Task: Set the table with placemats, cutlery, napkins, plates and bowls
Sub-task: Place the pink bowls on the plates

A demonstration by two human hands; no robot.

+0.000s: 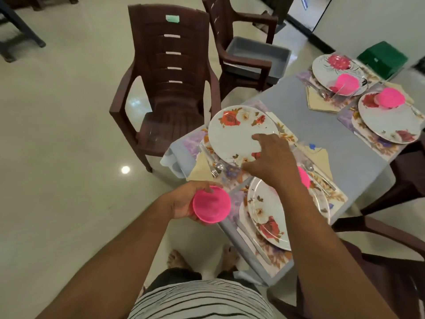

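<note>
At seven o'clock from the grey table (322,134), off its corner, your left hand (184,203) cups a pink bowl (211,204), fingers curled round its rim. Your right hand (269,162) reaches out over the near floral plate (239,132), fingers loosely spread and grasping nothing; whether they touch the plate, you cannot tell from here. That plate sits on a purple floral placemat (190,143), with a fork and spoon (217,169) on a cream napkin (200,169) at its seven o'clock. Toward five o'clock lies a second plate (269,217), another pink bowl (303,178) partly hidden behind your wrist. At two o'clock, two far plates carry pink bowls. A brown chair (165,88) stands at ten o'clock.
</note>
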